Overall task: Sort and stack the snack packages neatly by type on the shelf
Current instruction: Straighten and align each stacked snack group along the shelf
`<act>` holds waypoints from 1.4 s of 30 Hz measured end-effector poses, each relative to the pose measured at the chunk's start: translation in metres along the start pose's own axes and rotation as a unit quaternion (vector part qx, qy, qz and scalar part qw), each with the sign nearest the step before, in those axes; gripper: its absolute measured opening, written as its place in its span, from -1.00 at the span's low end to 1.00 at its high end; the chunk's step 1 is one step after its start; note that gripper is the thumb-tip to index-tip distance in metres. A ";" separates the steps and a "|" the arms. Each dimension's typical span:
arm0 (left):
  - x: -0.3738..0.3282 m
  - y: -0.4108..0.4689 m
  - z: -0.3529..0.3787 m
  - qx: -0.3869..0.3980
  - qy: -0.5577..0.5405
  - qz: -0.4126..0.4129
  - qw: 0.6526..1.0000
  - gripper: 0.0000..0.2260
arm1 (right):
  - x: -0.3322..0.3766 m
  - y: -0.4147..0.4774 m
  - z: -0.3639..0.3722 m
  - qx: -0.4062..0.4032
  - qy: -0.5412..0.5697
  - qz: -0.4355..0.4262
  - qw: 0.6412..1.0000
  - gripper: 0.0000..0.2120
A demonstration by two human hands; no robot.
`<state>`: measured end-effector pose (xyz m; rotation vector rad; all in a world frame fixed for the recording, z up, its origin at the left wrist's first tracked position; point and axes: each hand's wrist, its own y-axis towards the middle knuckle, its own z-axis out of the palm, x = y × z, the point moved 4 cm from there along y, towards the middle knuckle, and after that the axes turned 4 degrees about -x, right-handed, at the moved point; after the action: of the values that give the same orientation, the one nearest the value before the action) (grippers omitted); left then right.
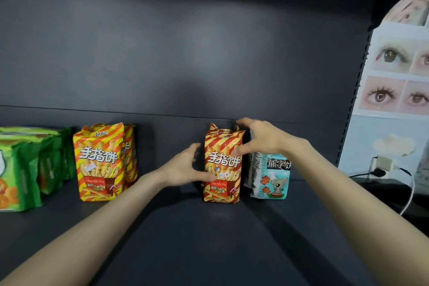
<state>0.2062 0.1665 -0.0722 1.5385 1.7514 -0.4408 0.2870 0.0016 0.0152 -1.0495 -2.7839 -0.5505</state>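
My left hand (185,167) and right hand (260,139) both hold one striped pack (222,162), which stands upright on the dark shelf (209,239) at my 12 o'clock. The left hand takes it low at its 9 o'clock edge, thumb on the front and fingers curled round toward the back. The right hand takes it high at its 2 o'clock corner, thumb pressed on the front and fingers arched over the top.

A teal pack (271,176) stands at the striped pack's 3 o'clock, just beside it; my right wrist hides its top. Well apart at 9 o'clock stands a striped pair (99,160), one pack behind the other. Farther toward 9 o'clock, at the edge of view, green packs (27,165) stand in a row.

Past the shelf's end at 3 o'clock, a poster (394,76) of eyes hangs above a plug (383,165) with a white cable.
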 end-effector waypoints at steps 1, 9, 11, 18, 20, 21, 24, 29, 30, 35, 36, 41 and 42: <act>0.001 0.003 0.002 0.008 -0.020 -0.005 1.000 -0.11 | -0.001 0.004 0.001 0.004 -0.001 -0.004 1.000 -0.11; 0.014 0.029 0.018 0.079 -0.102 -0.020 0.991 -0.07 | -0.004 0.029 0.010 0.044 -0.026 -0.008 0.999 -0.12; 0.016 0.032 0.020 0.091 -0.113 -0.015 0.989 -0.05 | -0.006 0.034 0.010 0.056 -0.023 -0.007 0.998 -0.12; 0.020 0.033 0.021 0.072 -0.145 0.019 0.987 -0.22 | -0.007 0.039 0.017 0.084 0.065 -0.005 0.994 -0.34; 0.021 0.031 0.020 0.065 -0.154 0.024 0.986 -0.25 | -0.004 0.040 0.018 0.085 0.064 -0.008 0.994 -0.34; 0.021 0.030 0.020 0.065 -0.159 0.027 0.985 -0.27 | -0.003 0.041 0.019 0.086 0.060 -0.010 0.994 -0.33; 0.022 0.026 0.018 0.063 -0.164 0.032 0.984 -0.28 | 0.002 0.043 0.020 0.084 0.044 -0.019 0.995 -0.30; 0.030 0.012 0.004 0.048 -0.163 0.032 0.985 -0.29 | 0.019 0.042 0.029 0.084 0.085 -0.034 0.992 -0.34; 0.032 0.007 0.000 0.044 -0.159 0.032 0.986 -0.29 | 0.024 0.042 0.032 0.081 0.094 -0.039 0.992 -0.35; 0.050 -0.013 -0.023 0.015 -0.155 0.020 0.988 -0.31 | 0.055 0.044 0.047 0.064 0.157 -0.052 0.984 -0.35; 0.054 -0.017 -0.028 0.010 -0.152 0.019 0.988 -0.30 | 0.062 0.044 0.051 0.056 0.173 -0.053 0.982 -0.34; 0.074 -0.032 -0.047 -0.016 -0.146 0.020 0.989 -0.22 | 0.086 0.046 0.069 0.015 0.249 -0.042 0.967 -0.29; 0.077 -0.034 -0.049 -0.021 -0.149 0.020 0.988 -0.21 | 0.089 0.046 0.073 0.007 0.264 -0.037 0.964 -0.28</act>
<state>0.1591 0.2462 -0.1029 1.3962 1.4879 -0.5786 0.2517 0.1159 -0.0180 -0.6705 -2.3537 -0.6975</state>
